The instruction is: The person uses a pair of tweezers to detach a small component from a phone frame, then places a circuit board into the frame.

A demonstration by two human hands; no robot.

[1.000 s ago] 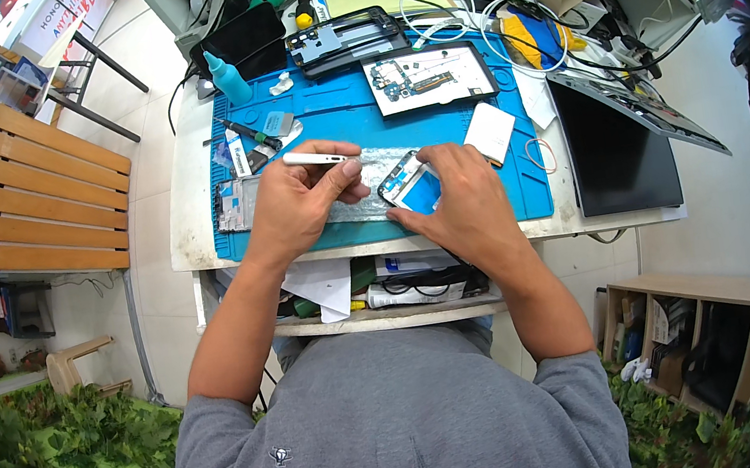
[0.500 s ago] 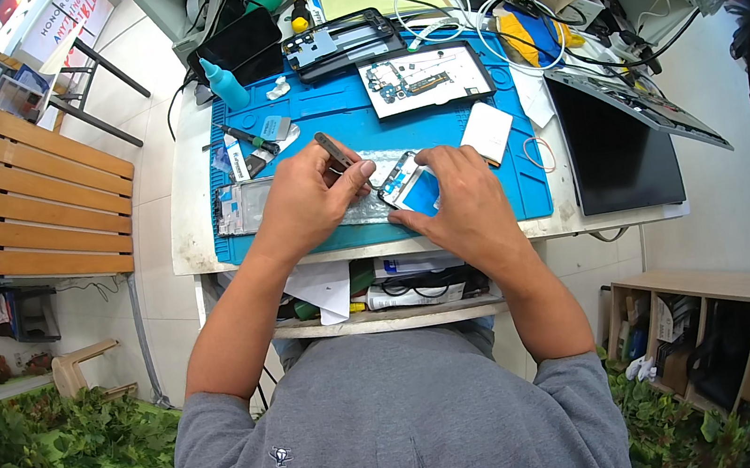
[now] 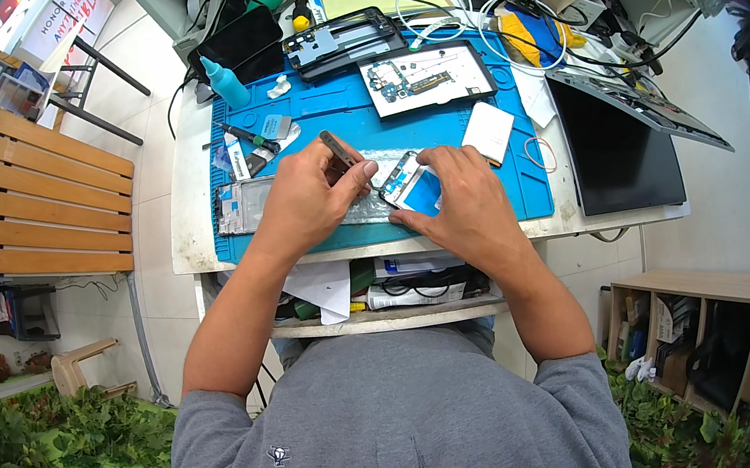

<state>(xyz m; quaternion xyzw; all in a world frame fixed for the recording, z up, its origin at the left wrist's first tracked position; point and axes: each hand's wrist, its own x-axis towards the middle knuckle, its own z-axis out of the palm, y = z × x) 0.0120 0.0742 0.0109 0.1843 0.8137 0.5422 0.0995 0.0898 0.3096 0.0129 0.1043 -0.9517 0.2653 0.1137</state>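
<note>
My left hand (image 3: 318,194) pinches a pair of dark tweezers (image 3: 337,150) like a pen, the upper end rising past my fingers. Its tip comes down beside the near-left edge of a phone frame (image 3: 402,182), partly hidden by my fingers. My right hand (image 3: 467,193) grips that frame along its right side, thumb at the near edge and fingers over the far one. Small parts line the frame's upper end, and a bright blue area shows in its middle. Beneath lies a clear plastic sheet (image 3: 370,209). Left of it rests a silver phone housing (image 3: 237,209).
A blue repair mat (image 3: 323,127) covers the desk. On it are a tray with circuit boards (image 3: 426,79), a screwdriver (image 3: 250,137), a light-blue bottle (image 3: 226,85) and a white pad (image 3: 487,132). A dark screen panel (image 3: 618,140) lies right; looped cables (image 3: 499,23) crowd the back.
Both hands, the tweezers and the phone frame stay almost in place. The whole view shifts very slightly.
</note>
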